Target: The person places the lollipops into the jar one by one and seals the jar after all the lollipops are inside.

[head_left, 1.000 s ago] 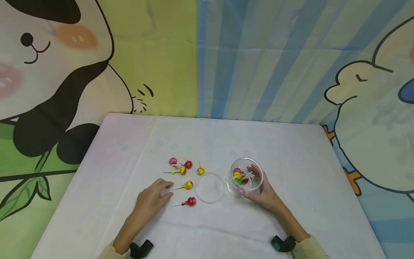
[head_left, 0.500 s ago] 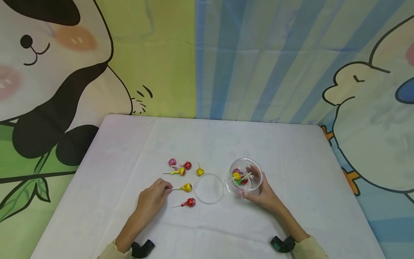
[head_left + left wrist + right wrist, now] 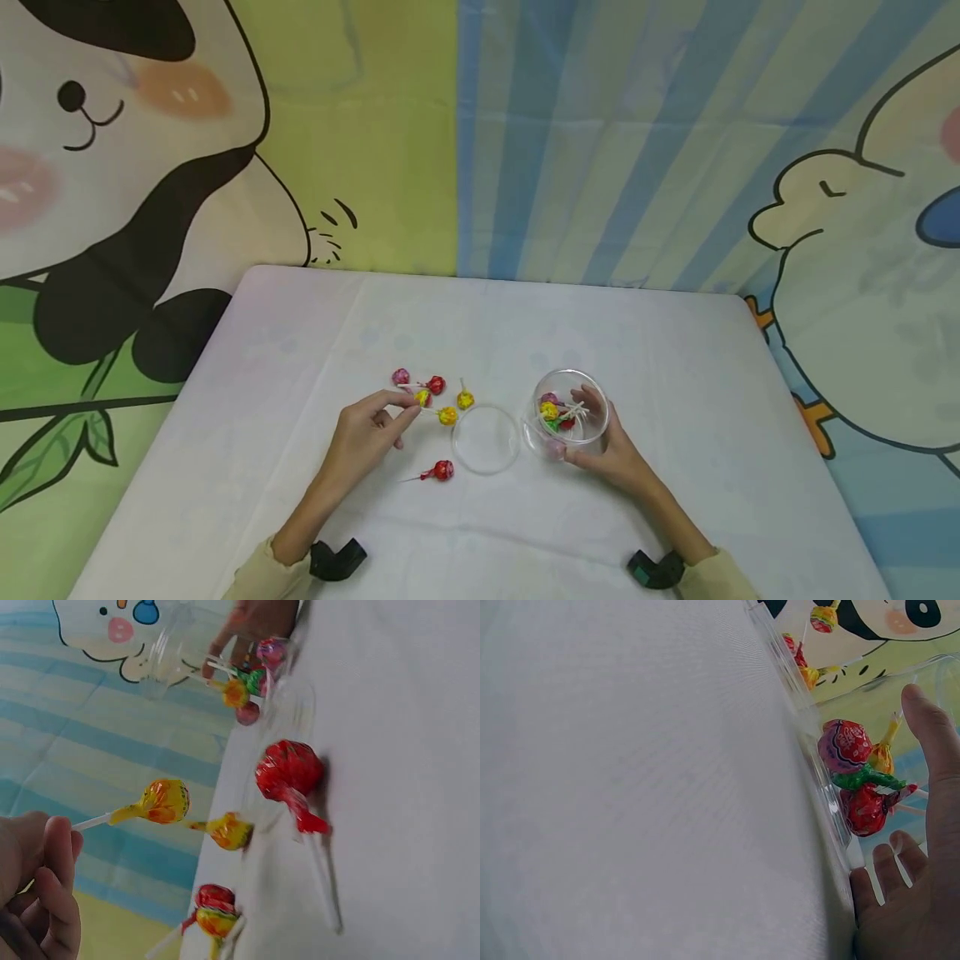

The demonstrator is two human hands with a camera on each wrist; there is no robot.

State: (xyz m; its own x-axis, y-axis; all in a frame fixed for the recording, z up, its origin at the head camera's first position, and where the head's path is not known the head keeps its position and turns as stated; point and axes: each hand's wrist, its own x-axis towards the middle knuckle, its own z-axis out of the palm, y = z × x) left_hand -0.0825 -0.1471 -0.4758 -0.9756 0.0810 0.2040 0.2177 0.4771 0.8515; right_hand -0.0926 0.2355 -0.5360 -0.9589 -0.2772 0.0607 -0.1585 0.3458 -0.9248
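Between thumb and fingertips, my left hand (image 3: 371,427) pinches the white stick of a yellow lollipop (image 3: 163,802), which is lifted off the table. My right hand (image 3: 613,450) is wrapped around a clear jar (image 3: 572,375) that stands upright with its mouth up. Several wrapped lollipops lie inside, among them a pink-and-red one (image 3: 845,745), a green one and a red one (image 3: 867,811). Left of the jar a clear round lid (image 3: 486,468) lies flat. A red lollipop (image 3: 443,470) rests on the cloth in front of my left hand.
Beyond my left hand lie a purple-pink lollipop (image 3: 401,377), a red one (image 3: 436,384) and a yellow one (image 3: 422,398), close together. Another yellow lollipop (image 3: 465,399) lies behind the lid. A white cloth covers the table (image 3: 660,350); a printed curtain (image 3: 555,150) hangs behind it.
My left hand has taken the yellow lollipop by its stick, raised it from the table and moved it up and slightly right. My right hand and the jar stay in place.
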